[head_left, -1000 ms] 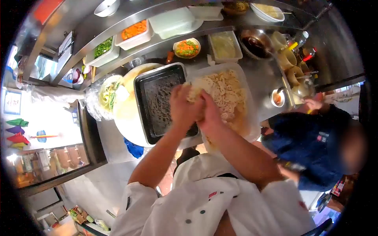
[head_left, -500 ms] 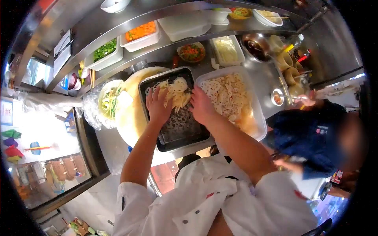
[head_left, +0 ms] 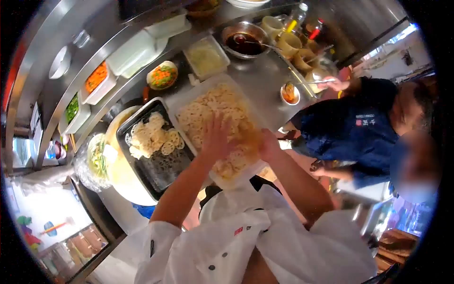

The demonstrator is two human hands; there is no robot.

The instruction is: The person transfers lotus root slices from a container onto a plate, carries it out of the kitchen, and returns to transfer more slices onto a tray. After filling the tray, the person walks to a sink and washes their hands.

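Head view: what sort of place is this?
Likely a restaurant kitchen, judging by the steel counter, the big batch of sliced food and the bowl of dark sauce.

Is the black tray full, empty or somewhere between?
Partly filled: pale lotus slices lie heaped toward the far end of the tray, while bare black bottom shows nearer the person.

The left hand [head_left: 216, 139] is resting on lotus slices [head_left: 196, 111] in a tub [head_left: 237, 181]. The right hand [head_left: 271, 147] is touching the tub's side.
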